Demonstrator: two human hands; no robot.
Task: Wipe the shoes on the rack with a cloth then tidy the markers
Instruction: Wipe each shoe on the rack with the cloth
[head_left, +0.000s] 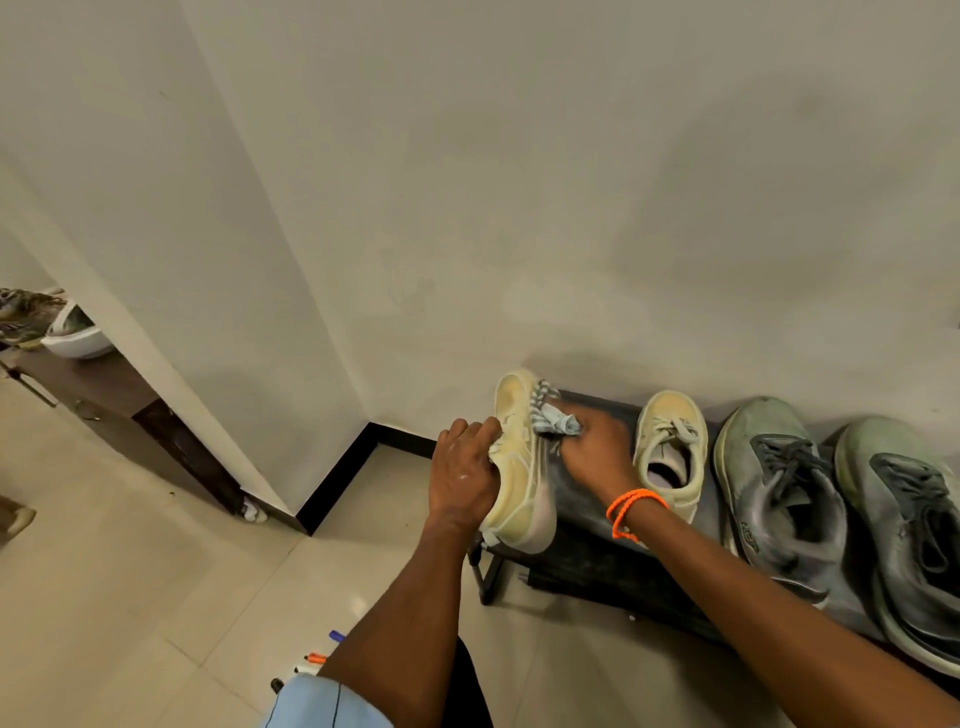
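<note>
Wall (519, 182) fills most of the view, tiled floor (156, 571) lower left. Black shoe rack (587, 488) sits against the wall. On its top: two grey sneakers (779, 499) at right, side by side, and a cream sneaker (670, 447) just left of them. Its pair, second cream sneaker (519, 467), is tipped on its side at the rack's left end. Left hand (465, 475) curled around that shoe's edge, gripping it. Right hand (592, 449), orange band (631, 512) at wrist, clenches a bunched striped cloth (553, 418) pressed against the shoe. Markers (317, 657) lie loose on the floor beside the left forearm.
</note>
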